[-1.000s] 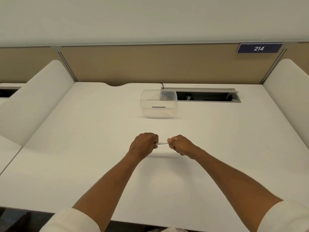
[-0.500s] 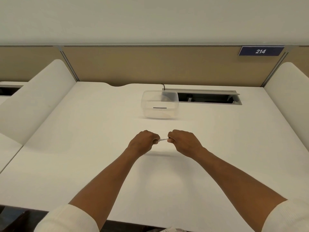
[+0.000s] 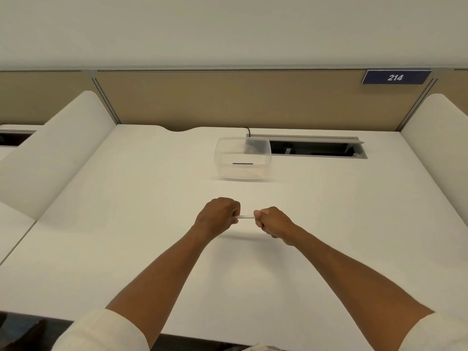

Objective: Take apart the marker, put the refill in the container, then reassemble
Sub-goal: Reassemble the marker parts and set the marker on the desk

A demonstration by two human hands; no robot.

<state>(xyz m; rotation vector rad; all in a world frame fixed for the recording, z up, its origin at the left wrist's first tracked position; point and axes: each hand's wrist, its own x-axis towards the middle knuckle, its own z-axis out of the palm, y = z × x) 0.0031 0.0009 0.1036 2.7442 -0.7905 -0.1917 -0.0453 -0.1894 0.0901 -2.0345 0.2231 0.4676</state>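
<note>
— Two hands, middle of the frame: the left hand and the right hand each curl round one end of the marker. What shows between them?

— Only a short pale stretch of it, lying level from left to right; both ends are hidden inside the fists, held just above the desk, with a shadow under them.

— Is it in one piece or pulled apart?

— I cannot tell; the fingers cover the joins.

— And the container?

— Clear plastic, standing on the desk above the hands, well apart from them, near the centre. A thin dark stick shows through its front wall — whether that is a refill I cannot tell.

— What else?

— A cable slot just right of the container, a beige partition behind, and a blue sign reading 214 in the upper right.
</note>
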